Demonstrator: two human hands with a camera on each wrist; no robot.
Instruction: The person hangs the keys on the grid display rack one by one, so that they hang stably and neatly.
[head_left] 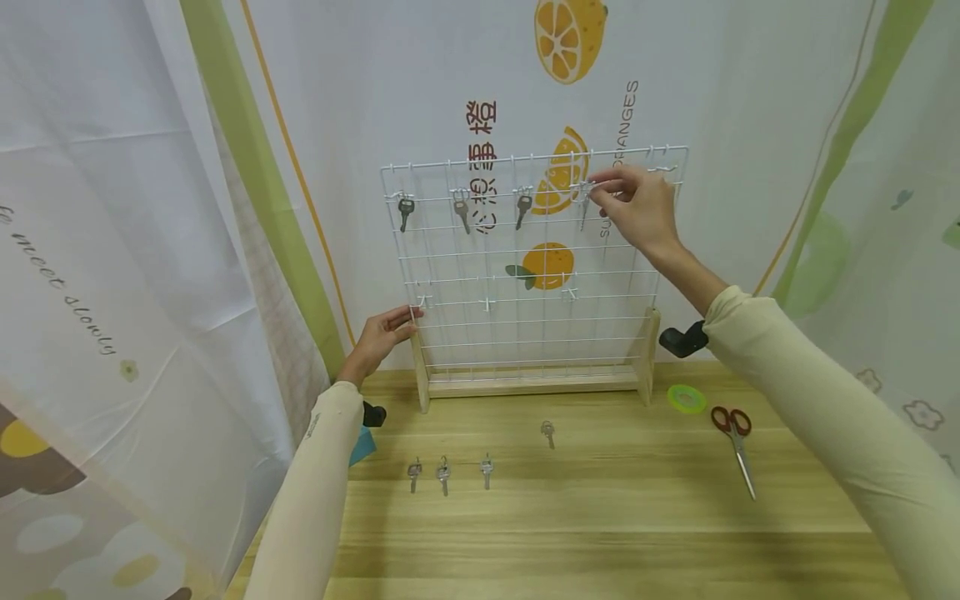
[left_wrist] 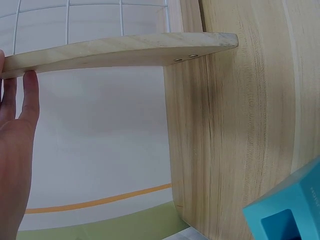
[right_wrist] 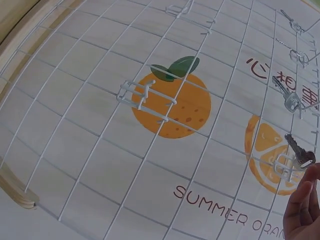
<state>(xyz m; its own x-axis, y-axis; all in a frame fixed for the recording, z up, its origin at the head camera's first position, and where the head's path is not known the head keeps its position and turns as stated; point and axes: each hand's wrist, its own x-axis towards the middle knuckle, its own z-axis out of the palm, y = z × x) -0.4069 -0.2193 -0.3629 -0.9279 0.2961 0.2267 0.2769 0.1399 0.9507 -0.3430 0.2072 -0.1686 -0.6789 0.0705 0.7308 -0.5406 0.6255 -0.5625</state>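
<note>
A white wire grid rack (head_left: 517, 321) stands upright in a wooden base (head_left: 532, 387). My left hand (head_left: 381, 337) grips the rack's left wooden upright (left_wrist: 120, 47), with fingers on both sides of it. At the upper right of the grid, my right hand (head_left: 637, 204) pinches a key (right_wrist: 301, 151) by its head at a wire hook (right_wrist: 284, 170); fingertips partly hide the key's head. Three keys hang along the same row to the left: a dark key (head_left: 406, 212), a middle key (head_left: 461, 212) and another key (head_left: 523, 210).
Lower hooks (head_left: 487, 305) on the grid hold nothing. On the wooden table (head_left: 600, 500) lie several keys, including a single key (head_left: 548, 433). A green tape roll (head_left: 686, 398) and red-handled scissors (head_left: 737, 442) lie at right. A blue object (left_wrist: 285, 210) stands near the left forearm.
</note>
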